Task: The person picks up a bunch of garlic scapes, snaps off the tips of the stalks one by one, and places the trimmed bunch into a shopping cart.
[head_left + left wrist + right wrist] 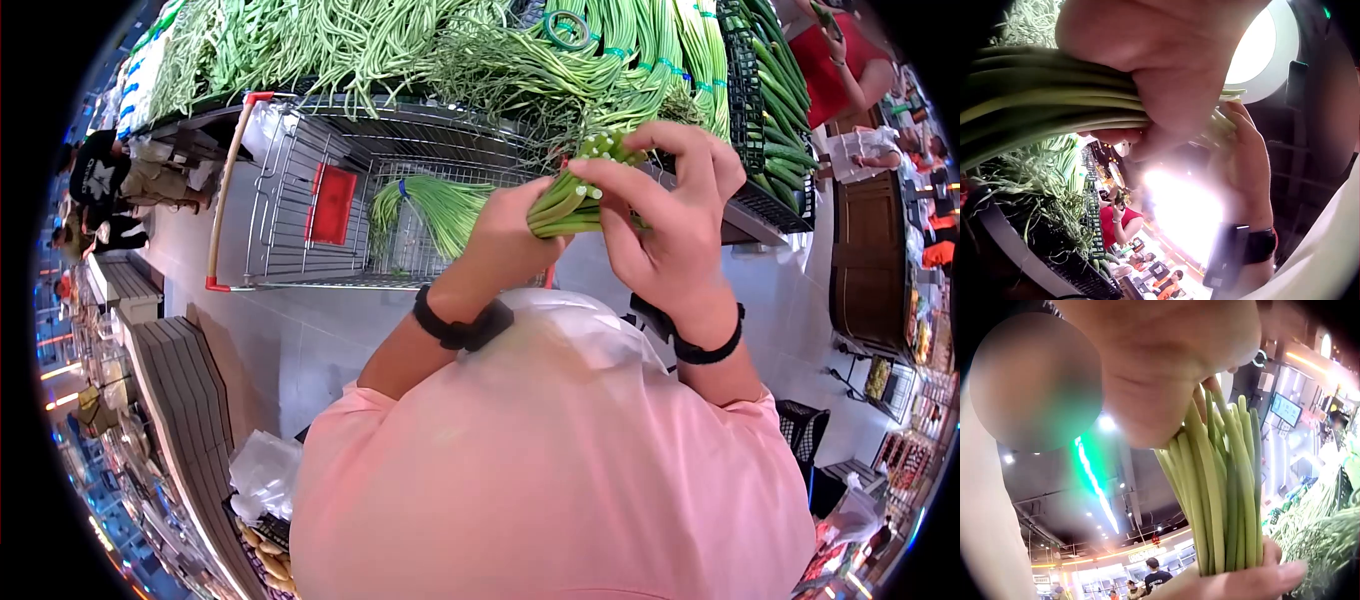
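Observation:
My left hand grips a bunch of garlic scapes above the cart's right end. The pale cut ends point away to the upper right. The right hand bends over those ends, its thumb and fingers pinching at the stalk tips. In the right wrist view, the stalks rise from the left fingers below to the right palm above. In the left wrist view, the long part of the bunch runs out to the left. Another bunch, tied with a blue band, lies in the cart.
The wire shopping cart stands between me and the vegetable display. Long beans heap at left; banded garlic scapes lie further right with a tape roll. Cucumbers fill crates. A person in red stands nearby.

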### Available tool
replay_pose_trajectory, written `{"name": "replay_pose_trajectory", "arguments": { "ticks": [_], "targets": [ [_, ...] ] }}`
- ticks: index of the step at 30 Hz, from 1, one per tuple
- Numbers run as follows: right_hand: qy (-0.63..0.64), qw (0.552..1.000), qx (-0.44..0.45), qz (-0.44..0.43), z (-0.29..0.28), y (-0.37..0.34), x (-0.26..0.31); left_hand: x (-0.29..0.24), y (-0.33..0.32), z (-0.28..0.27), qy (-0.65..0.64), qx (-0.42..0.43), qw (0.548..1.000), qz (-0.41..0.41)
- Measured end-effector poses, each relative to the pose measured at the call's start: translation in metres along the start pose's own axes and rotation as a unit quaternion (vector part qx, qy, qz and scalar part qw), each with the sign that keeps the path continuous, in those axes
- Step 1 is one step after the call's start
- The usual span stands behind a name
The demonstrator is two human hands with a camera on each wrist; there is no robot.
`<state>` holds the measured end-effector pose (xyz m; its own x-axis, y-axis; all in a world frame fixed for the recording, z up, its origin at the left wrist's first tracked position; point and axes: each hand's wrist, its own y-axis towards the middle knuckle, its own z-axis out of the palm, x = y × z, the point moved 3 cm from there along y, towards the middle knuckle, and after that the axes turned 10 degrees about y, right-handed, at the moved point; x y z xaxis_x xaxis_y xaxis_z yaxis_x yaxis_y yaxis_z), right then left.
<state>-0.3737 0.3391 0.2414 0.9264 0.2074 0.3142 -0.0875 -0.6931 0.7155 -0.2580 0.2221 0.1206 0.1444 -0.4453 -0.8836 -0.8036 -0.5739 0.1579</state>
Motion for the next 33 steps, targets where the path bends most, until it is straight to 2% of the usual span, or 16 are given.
{"name": "replay_pose_trajectory", "arguments": {
  "ticks": [6,12,25,29,33],
  "targets": [
    [-0.034,0.992,0.120,0.024,0.011,0.033,0.031,0.023,0.001,-0.044,0.066,0.012,0.995,0.071],
    [0.015,0.985,0.167,0.041,0.045,0.048,0.048,0.038,-0.003,-0.092,0.101,0.037,0.985,0.133],
    [0.037,0.989,0.101,0.106,0.099,0.056,0.097,0.071,-0.006,-0.147,0.035,0.146,0.974,0.169],
    [0.061,0.986,0.069,0.137,0.102,0.049,0.100,0.072,-0.006,-0.148,-0.016,0.195,0.967,0.166],
    [0.094,0.984,0.036,0.144,0.095,0.039,0.097,0.076,-0.006,-0.135,0.000,0.256,0.955,0.147]
  ]
}}
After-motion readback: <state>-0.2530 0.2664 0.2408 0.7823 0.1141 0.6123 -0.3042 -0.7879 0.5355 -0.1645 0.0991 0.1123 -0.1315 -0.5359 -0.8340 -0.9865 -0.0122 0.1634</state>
